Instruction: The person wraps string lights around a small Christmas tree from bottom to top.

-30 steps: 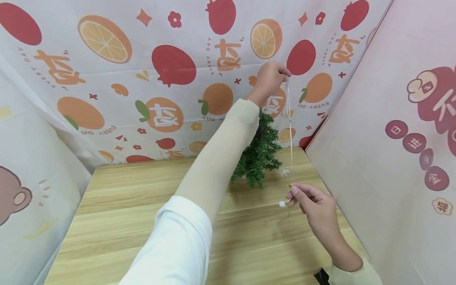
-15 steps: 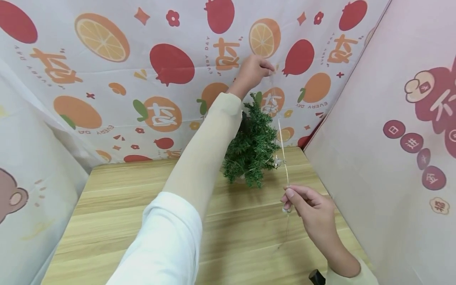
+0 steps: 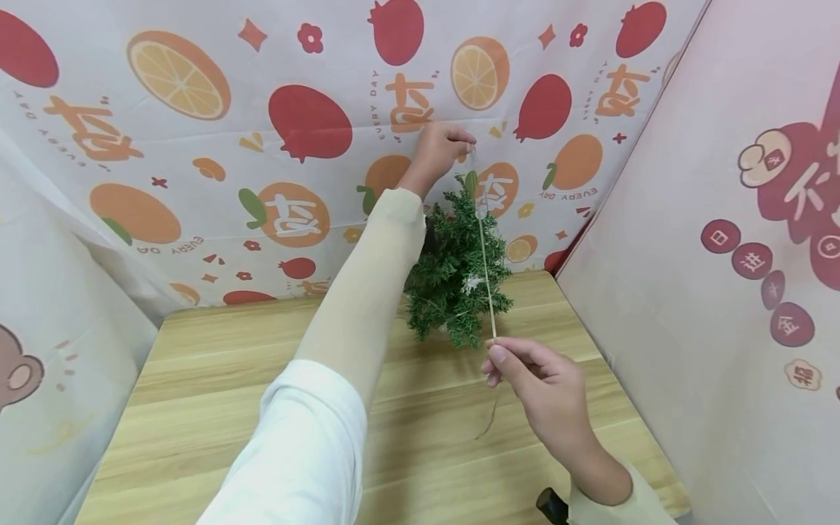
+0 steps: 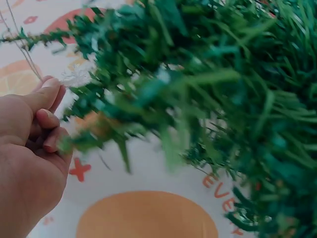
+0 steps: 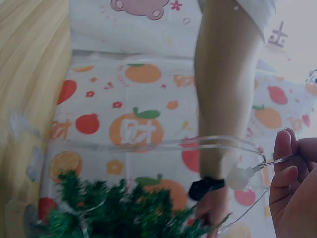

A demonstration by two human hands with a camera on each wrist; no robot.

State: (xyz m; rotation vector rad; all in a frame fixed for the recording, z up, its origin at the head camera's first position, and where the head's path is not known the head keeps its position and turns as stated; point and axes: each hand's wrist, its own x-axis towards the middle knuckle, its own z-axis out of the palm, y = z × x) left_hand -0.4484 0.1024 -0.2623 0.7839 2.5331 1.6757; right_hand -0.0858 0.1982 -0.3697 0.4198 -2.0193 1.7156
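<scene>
In the head view, a small green artificial Christmas tree (image 3: 453, 281) stands at the back of the table. My left hand (image 3: 438, 153) is above and behind its top, pinching a thin pale cord between thumb and fingertips. That cord, which looks like a string of lights (image 3: 488, 281), runs down in front of the tree to my right hand (image 3: 547, 397). Thumb and forefinger pinch it there, and a loose tail hangs below. Close to the right fingers, the right wrist view shows a white ball bulb (image 5: 240, 178) on the wire. In the left wrist view, green branches (image 4: 163, 89) fill the area beside my left hand (image 4: 34, 134).
The wood-grain table (image 3: 216, 408) ends at a fruit-printed cloth wall (image 3: 230, 168) behind the tree. Another printed wall (image 3: 695, 350) rises along the right side. A black object (image 3: 553, 504) shows by the right sleeve.
My left hand has moved left and, lately, lower toward the tree top. The right hand has shifted left. The cord, formerly hanging right of the tree, is now stretched across its front.
</scene>
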